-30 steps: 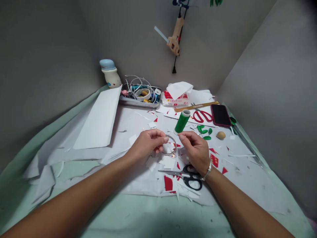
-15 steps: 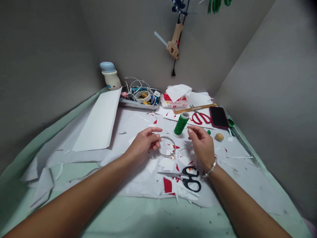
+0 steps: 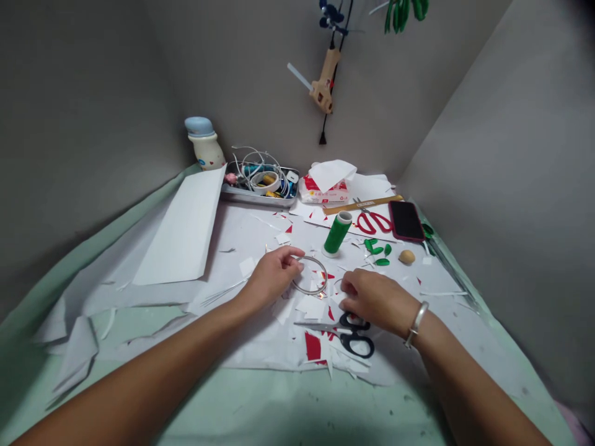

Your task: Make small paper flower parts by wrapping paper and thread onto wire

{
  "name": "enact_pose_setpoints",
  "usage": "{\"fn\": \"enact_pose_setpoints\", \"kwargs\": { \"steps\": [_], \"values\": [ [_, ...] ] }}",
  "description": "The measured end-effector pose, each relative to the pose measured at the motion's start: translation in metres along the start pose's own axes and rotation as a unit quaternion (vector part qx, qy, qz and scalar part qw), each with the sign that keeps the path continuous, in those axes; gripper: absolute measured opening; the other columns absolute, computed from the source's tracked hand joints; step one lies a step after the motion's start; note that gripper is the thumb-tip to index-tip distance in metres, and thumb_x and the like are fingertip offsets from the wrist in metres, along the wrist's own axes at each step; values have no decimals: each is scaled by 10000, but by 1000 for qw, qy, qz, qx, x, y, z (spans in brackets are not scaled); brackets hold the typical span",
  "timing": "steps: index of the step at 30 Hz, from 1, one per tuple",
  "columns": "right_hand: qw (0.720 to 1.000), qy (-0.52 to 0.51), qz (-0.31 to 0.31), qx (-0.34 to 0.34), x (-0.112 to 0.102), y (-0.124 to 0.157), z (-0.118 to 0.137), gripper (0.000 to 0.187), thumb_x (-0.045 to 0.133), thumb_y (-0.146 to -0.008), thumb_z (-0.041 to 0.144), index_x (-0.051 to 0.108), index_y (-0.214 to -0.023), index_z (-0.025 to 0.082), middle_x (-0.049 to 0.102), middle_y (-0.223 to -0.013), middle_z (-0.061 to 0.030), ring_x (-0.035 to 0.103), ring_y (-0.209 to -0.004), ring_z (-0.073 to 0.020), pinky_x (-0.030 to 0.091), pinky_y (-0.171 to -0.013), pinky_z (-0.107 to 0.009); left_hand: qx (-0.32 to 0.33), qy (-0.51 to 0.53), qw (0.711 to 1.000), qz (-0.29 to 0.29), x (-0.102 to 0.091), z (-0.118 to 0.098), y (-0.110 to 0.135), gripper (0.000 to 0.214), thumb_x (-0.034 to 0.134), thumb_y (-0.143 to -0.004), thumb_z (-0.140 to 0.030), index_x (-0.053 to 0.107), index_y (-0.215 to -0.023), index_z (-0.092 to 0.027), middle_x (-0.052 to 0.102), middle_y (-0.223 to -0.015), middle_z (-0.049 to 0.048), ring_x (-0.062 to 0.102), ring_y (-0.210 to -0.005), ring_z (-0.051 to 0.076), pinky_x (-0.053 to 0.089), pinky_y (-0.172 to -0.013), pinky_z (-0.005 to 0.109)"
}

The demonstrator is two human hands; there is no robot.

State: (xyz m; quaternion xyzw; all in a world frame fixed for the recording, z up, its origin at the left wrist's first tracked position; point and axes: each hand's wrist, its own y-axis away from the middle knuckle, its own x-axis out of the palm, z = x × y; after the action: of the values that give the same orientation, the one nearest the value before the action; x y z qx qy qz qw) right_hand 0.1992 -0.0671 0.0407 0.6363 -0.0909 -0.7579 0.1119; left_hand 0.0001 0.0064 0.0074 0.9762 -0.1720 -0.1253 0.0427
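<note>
My left hand (image 3: 277, 272) holds the left side of a silver-coloured metal ring (image 3: 327, 276) between bent fingers and thumb, over the scrap-strewn paper. To its right, my right hand (image 3: 372, 297) reaches down to the scraps with fingers curled together; whatever they grip, if anything, is hidden. Just below that hand lie black-handled scissors (image 3: 357, 344), blades pointing left. A spool of green thread (image 3: 338, 235) stands upright behind both hands. Several small green leaf-shaped pieces (image 3: 382, 262) and a round tan ball (image 3: 406, 257) lie beyond my right hand.
At the back are a metal tray (image 3: 260, 199) of cords and tape, a tissue pack (image 3: 323, 191), red-handled scissors (image 3: 374, 222), a ruler (image 3: 365, 204) and a phone (image 3: 406, 220). A folded white sheet (image 3: 181, 229) stands left. A glue gun (image 3: 324, 87) hangs on the wall.
My right hand has moved from beside the spool down toward the black scissors, and its fingers have curled in. The green pieces it covered now show. My left hand keeps the ring nearly in place.
</note>
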Motion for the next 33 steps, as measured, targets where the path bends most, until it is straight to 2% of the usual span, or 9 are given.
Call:
{"fn": "enact_pose_setpoints", "kwargs": {
  "steps": [7,12,16,19,22,25,28,30,33],
  "values": [
    [1000,-28,-1,12,4,-3,0,117,624,-732,214,615,-848,198,663,-843,-54,578,-724,-198,318,-588,-290,35,-46,998,-29,0,10,-7,187,646,-758,-213,708,-931,-176,613,-757,34,548,-669,163,413,-647,297],
    [979,-204,3,-4,1,-2,-20,60,596,-787,235,560,-747,207,628,-686,0,532,-622,-147,360,-571,-267,103,-74,988,-92,-1,-2,3,223,654,-801,-308,706,-995,-212,618,-968,66,560,-787,185,422,-764,336],
    [915,-395,-59,-58,2,-5,-19,120,608,-820,313,547,-808,210,557,-676,38,497,-583,-113,394,-556,-247,85,38,994,48,5,-8,13,280,535,-898,-428,697,-927,-202,671,-885,55,587,-807,179,432,-782,323],
    [860,-501,-69,-69,7,-8,-3,158,631,-809,333,538,-841,209,539,-653,56,514,-554,-103,413,-542,-240,36,98,985,134,12,-7,19,220,642,-834,-377,666,-934,-183,681,-872,48,603,-762,160,446,-730,300],
    [838,-542,-43,-56,10,-9,12,173,618,-816,346,531,-870,207,572,-661,46,557,-549,-114,433,-535,-248,21,98,982,162,15,-5,20,195,699,-782,-335,646,-855,-163,677,-800,40,608,-717,152,432,-656,273],
    [862,-500,-63,-51,10,-2,15,172,564,-856,341,547,-965,210,626,-771,5,607,-676,-149,472,-613,-279,13,90,988,123,13,-7,18,156,692,-776,-301,620,-764,-163,643,-695,13,572,-625,125,405,-602,256],
    [944,-312,-86,-68,7,16,8,115,577,-851,274,586,-955,226,648,-867,-14,596,-770,-171,452,-709,-311,-9,101,992,82,11,-8,14,154,685,-769,-281,586,-727,-171,609,-619,-6,532,-560,109,368,-555,244],
    [977,-189,-38,-96,7,31,3,140,597,-819,204,604,-954,237,643,-904,-18,581,-781,-181,428,-709,-317,-29,110,991,72,10,-7,13,167,673,-778,-291,559,-732,-179,613,-597,-4,511,-533,104,332,-522,238],
    [989,-93,30,-115,11,47,2,252,579,-789,116,606,-1014,226,615,-1008,-50,583,-838,-202,421,-724,-326,-47,118,989,74,10,-5,11,206,665,-788,-316,518,-729,-185,638,-600,13,477,-503,96,292,-496,235]
  ]
}}
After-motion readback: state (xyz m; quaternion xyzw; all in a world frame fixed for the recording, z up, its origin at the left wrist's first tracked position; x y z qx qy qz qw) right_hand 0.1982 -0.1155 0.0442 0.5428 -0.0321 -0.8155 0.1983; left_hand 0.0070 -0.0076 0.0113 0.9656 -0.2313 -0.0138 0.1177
